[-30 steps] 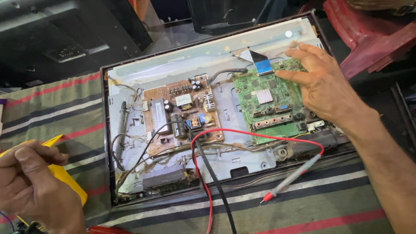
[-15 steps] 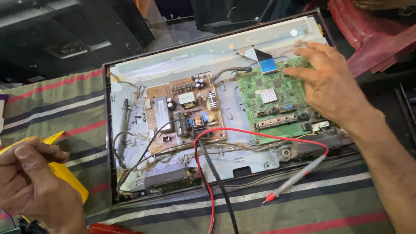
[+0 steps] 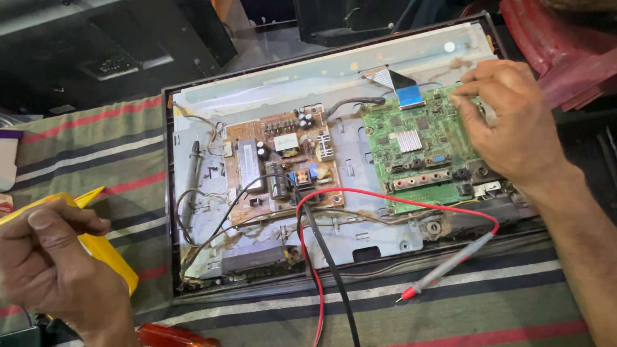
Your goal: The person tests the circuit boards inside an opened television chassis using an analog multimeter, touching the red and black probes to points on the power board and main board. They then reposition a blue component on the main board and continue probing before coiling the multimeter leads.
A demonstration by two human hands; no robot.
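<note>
Head view: The right hand point(image 3: 510, 124) rests on the green board point(image 3: 427, 150), fingers curled and pinching at its upper right edge; what they pinch cannot be told. The board sits inside the open TV chassis point(image 3: 332, 88), right of the brown board point(image 3: 280, 164). It is likely light, stiff and fragile; edges are the safest hold. The left hand point(image 3: 46, 268) is closed around a yellow meter point(image 3: 105, 251). A red probe point(image 3: 444, 268) lies loose on the striped cloth point(image 3: 110, 156), with a screwdriver point(image 3: 180, 342) nearby.
</note>
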